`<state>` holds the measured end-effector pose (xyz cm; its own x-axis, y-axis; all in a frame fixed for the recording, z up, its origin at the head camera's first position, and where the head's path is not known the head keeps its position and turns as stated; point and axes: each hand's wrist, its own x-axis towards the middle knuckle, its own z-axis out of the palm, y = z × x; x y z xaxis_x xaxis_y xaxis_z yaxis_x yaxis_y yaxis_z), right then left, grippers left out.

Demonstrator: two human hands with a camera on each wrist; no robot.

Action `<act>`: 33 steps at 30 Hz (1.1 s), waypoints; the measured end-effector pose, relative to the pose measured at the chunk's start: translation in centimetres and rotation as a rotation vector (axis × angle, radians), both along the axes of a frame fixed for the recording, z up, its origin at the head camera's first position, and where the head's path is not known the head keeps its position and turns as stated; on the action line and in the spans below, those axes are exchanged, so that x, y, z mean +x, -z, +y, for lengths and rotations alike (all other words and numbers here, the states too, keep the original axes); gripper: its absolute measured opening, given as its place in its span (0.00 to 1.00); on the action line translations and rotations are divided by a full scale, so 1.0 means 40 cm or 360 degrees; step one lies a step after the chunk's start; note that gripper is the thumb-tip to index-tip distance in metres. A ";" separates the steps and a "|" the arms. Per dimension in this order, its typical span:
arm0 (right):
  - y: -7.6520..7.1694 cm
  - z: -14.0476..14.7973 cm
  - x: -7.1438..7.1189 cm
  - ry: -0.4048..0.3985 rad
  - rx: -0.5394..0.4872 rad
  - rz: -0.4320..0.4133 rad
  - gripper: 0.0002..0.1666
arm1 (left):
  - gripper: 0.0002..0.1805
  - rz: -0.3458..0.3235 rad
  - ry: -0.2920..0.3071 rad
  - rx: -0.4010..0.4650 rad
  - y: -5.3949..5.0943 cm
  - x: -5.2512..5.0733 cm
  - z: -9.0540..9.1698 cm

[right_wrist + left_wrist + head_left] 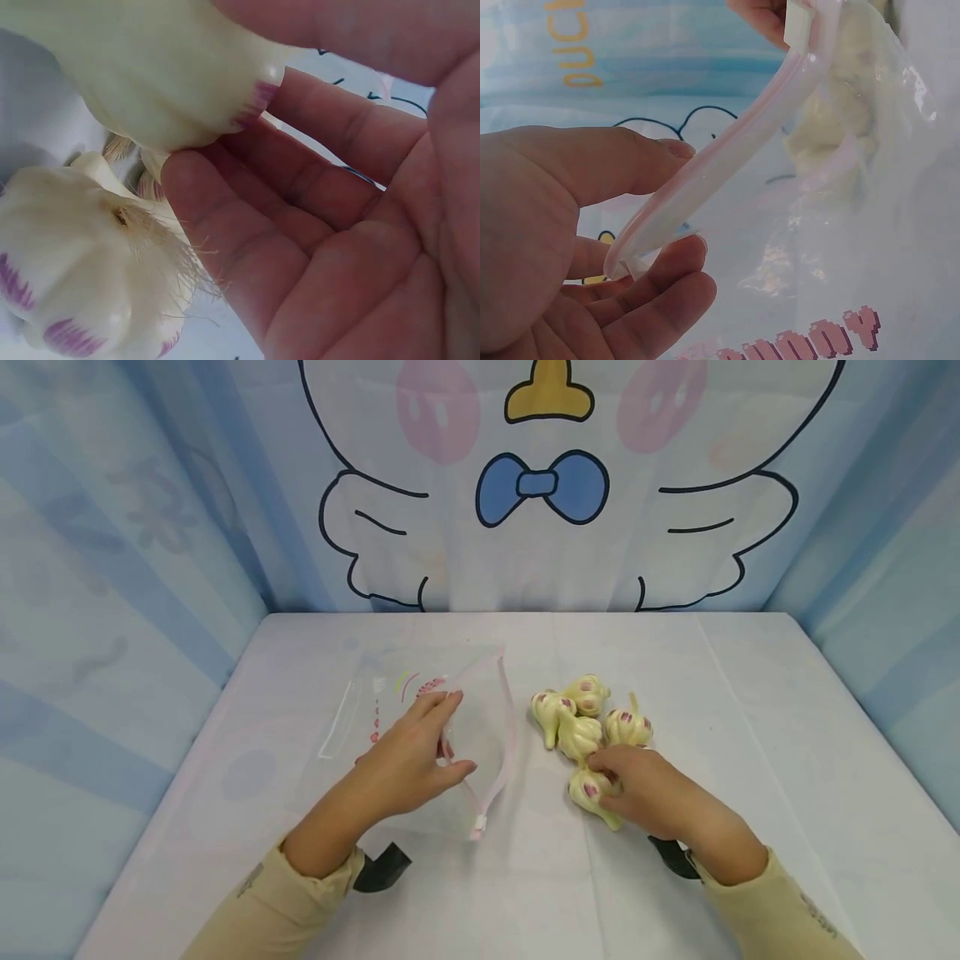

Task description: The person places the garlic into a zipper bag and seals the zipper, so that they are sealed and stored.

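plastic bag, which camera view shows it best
The head view: it takes in most of the plastic bag, its pink edge and slider, though the left hand hides part. The left wrist view shows only a section, edge and slider close up; the right wrist view doesn't visibly show it.

Count on the table (525,893): five garlic bulbs (581,738) and one clear zip bag (474,727) (one slider (481,822) fitted). Also recorded: one left hand (411,756), one right hand (651,789), two sleeves (277,902) and, on the backdrop (540,560), one printed bow tie (537,485).
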<state>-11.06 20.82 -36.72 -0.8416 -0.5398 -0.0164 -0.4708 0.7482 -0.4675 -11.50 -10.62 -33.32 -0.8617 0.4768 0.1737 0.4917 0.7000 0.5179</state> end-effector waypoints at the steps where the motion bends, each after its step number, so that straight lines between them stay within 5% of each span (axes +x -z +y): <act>1: 0.001 0.000 0.001 0.0008 0.0011 -0.0003 0.12 | 0.45 0.0000 0.0001 -0.0002 0.001 0.000 0.000; 20: 0.000 0.003 -0.007 0.0065 0.0011 0.0001 0.23 | 0.45 0.0008 0.0011 -0.0024 0.004 -0.001 0.003; 33: -0.019 -0.013 -0.010 0.0006 -0.0195 0.0292 0.23 | 0.45 -0.0022 -0.0019 -0.0075 0.004 -0.001 0.010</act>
